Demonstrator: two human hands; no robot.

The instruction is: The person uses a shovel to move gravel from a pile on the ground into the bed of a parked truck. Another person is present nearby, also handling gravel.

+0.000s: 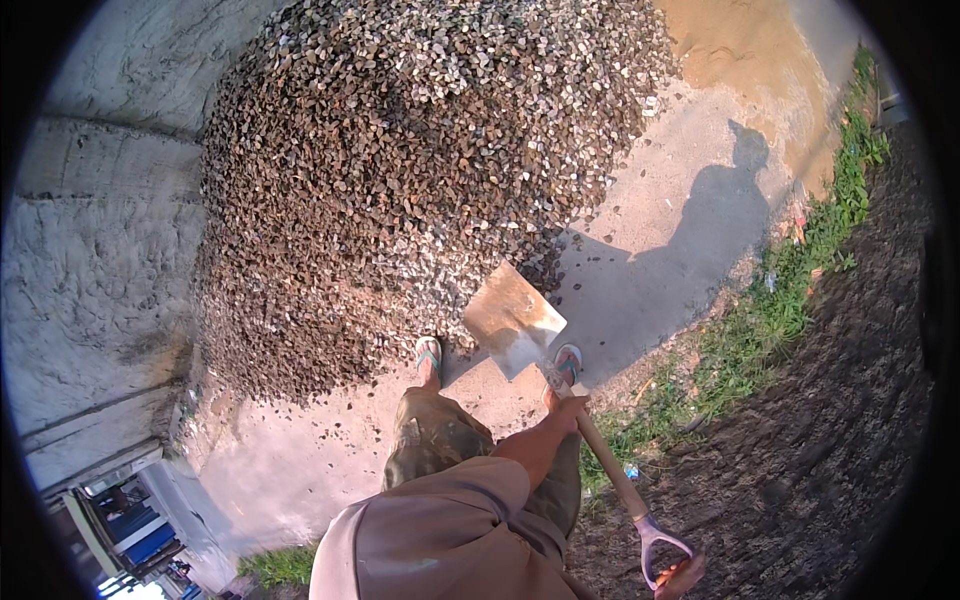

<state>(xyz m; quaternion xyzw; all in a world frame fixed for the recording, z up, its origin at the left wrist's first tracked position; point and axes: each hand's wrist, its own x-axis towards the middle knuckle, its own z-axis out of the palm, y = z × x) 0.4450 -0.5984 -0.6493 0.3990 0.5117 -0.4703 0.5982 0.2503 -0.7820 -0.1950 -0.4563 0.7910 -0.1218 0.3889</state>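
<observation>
A square-bladed shovel (pixel 512 312) slants across the middle, its wooden shaft running down to a purple D-shaped grip. Around the lower shaft, close to the blade, my left hand (pixel 568 412) is closed. My right hand (pixel 682 576) is closed on the D-grip at lower right, partly cut off by the dark rim. No stones lie on the blade, which is rusty brown with a pale, worn corner. It appears over the near edge of a large gravel pile (pixel 400 190), in front of my feet; whether it touches the ground I cannot tell.
My sandalled feet (pixel 430 355) stand on pale concrete (pixel 300 450) at the pile's edge. A grey wall (pixel 110 270) borders the left. Grass (pixel 740 350) and dark soil (pixel 800 450) run along the right. Wet sand (pixel 745 45) lies at far right, near my shadow.
</observation>
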